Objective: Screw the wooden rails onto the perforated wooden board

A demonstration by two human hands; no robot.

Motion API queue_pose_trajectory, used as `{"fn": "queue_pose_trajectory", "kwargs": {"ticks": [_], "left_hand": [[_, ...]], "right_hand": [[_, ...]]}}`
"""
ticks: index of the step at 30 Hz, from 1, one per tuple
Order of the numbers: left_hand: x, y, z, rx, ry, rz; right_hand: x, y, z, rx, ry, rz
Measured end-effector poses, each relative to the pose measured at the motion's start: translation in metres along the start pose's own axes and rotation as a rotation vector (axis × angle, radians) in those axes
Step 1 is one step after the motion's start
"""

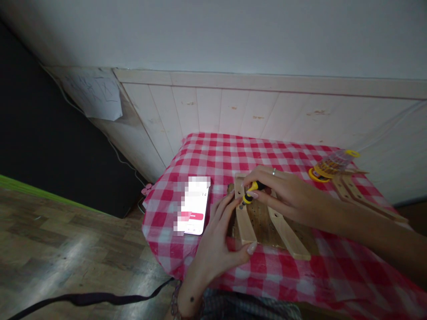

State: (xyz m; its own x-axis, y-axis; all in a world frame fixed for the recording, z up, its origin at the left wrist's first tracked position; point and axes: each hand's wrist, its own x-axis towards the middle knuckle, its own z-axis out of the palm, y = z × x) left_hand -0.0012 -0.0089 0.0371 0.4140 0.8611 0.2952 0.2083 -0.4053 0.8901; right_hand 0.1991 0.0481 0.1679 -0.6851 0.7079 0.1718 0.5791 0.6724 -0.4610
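Note:
My right hand (280, 195) is shut on a small screwdriver (251, 193) with a yellow and black handle. Its tip points down at the left wooden slat (243, 213), near the slat's upper part. That slat and a second one (287, 233) lie across a dark, holed wooden board (260, 222). My left hand (215, 244) grips the left slat from the side, with the fingertips on its near edge and the thumb by its lower end. A phone (193, 206) with a lit, blurred screen lies just left of my left hand.
The board stands on a red-and-white gingham tablecloth (267, 271). Further wooden slats (360, 198) and a yellow-capped clear container (333, 164) lie at the back right. A white panelled wall rises behind. The table's left edge drops to a wooden floor with a dark cord.

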Motion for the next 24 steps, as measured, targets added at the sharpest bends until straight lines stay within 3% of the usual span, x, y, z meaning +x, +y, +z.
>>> {"fn": "queue_pose_trajectory", "kwargs": {"ticks": [7, 15, 24], "left_hand": [[-0.001, 0.0, 0.0, 0.005, 0.007, 0.004], [0.001, 0.0, 0.0, 0.007, 0.001, 0.012], [0.0, 0.001, -0.001, 0.001, -0.007, 0.002]], "right_hand": [[-0.001, -0.002, -0.003, -0.082, -0.051, 0.014], [0.001, 0.003, -0.003, -0.163, 0.029, -0.044], [-0.005, -0.003, -0.014, -0.051, 0.023, 0.014]]}}
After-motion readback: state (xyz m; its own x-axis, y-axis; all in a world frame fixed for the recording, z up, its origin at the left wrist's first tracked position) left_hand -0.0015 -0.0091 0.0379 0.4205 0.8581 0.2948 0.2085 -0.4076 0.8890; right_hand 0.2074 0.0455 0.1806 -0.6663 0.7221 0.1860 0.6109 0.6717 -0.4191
